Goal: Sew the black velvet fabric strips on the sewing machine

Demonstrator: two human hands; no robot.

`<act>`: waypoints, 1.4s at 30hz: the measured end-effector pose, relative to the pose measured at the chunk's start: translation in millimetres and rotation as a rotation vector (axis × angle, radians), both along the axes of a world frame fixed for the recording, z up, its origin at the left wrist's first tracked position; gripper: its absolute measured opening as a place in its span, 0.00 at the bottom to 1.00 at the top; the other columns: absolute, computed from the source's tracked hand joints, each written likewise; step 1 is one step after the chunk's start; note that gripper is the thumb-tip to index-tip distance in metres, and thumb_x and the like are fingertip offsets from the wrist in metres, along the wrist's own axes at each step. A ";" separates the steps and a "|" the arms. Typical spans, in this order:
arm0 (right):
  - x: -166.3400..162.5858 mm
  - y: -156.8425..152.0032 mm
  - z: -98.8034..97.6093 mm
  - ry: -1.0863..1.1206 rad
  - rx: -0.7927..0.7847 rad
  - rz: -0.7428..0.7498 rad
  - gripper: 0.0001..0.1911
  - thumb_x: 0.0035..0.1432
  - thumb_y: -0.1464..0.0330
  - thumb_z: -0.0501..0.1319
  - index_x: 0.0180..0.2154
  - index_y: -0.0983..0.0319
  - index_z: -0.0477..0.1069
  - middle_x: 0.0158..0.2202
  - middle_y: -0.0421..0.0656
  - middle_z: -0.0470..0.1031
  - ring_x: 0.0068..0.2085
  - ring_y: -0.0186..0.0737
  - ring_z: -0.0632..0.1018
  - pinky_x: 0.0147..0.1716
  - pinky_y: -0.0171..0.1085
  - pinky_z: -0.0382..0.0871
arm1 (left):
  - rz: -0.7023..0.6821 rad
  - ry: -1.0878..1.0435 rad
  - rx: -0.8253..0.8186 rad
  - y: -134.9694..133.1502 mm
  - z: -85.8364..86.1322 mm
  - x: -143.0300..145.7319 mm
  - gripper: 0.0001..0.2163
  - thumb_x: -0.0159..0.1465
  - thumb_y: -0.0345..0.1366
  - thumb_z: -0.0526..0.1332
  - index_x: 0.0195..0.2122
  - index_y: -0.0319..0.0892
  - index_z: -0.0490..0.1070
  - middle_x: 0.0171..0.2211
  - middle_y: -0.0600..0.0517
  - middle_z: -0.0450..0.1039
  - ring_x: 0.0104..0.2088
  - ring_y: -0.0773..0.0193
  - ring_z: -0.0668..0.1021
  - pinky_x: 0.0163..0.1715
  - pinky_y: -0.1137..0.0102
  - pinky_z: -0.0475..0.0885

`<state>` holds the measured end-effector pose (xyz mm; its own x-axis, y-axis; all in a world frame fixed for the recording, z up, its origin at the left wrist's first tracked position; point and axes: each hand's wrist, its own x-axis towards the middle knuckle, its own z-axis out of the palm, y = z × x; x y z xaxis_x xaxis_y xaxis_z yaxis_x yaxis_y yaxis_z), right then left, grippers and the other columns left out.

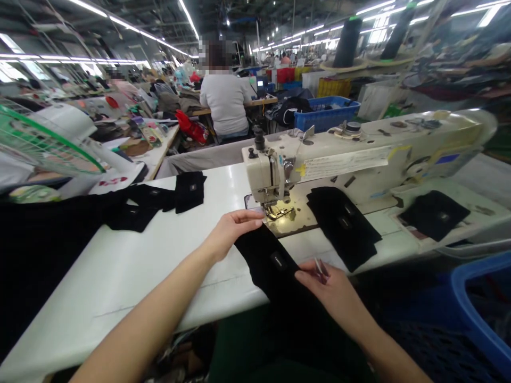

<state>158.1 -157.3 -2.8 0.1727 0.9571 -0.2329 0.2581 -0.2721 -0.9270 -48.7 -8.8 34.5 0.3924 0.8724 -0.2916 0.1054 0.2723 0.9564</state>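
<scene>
My left hand (235, 229) pinches the upper end of a black fabric piece (275, 284) close to the needle and presser foot (275, 211) of a sewing machine (319, 165). A small dark label (278, 261) with pale lettering sits on that piece. On its right edge, my right hand (325, 282) grips the cloth between thumb and finger. A small metal tool (319, 267) pokes out of the same hand; its kind is not clear. The lower part of the fabric hangs over the table edge towards my lap.
Stacked black pieces (343, 226) lie right of the needle, another black piece (435, 214) farther right. More black cloth (131, 210) covers the table's left side. A green-rimmed fan (51, 138) stands left, a blue basket (459, 298) low right. A person (225, 101) sits ahead.
</scene>
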 end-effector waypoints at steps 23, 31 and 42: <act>-2.9 -5.4 -35.5 -0.377 0.747 0.362 0.23 0.61 0.82 0.51 0.53 0.59 0.70 0.43 0.46 0.77 0.42 0.38 0.79 0.41 0.36 0.76 | -0.301 0.848 1.270 29.7 -54.4 12.2 0.08 0.69 0.32 0.57 0.38 0.40 0.77 0.36 0.46 0.72 0.38 0.57 0.73 0.41 0.63 0.72; -4.4 -2.4 -39.3 -0.650 0.736 0.422 0.17 0.65 0.77 0.53 0.52 0.64 0.72 0.44 0.50 0.76 0.42 0.41 0.79 0.38 0.37 0.76 | -0.305 0.722 1.348 42.7 -63.1 4.3 0.09 0.70 0.34 0.58 0.42 0.39 0.77 0.38 0.46 0.72 0.39 0.58 0.73 0.41 0.63 0.73; -10.7 -0.2 -34.2 -0.657 0.804 0.360 0.10 0.67 0.74 0.54 0.46 0.64 0.73 0.40 0.49 0.78 0.40 0.40 0.80 0.39 0.36 0.75 | -0.338 0.681 1.365 49.6 -61.4 3.8 0.10 0.70 0.34 0.57 0.41 0.38 0.78 0.37 0.46 0.72 0.38 0.58 0.71 0.41 0.64 0.72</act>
<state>147.4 -157.5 -37.0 -0.2852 0.8075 0.5164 0.7094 0.5401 -0.4528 -44.9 40.7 -26.9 0.7462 0.5168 0.4196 0.4799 -0.8544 0.1989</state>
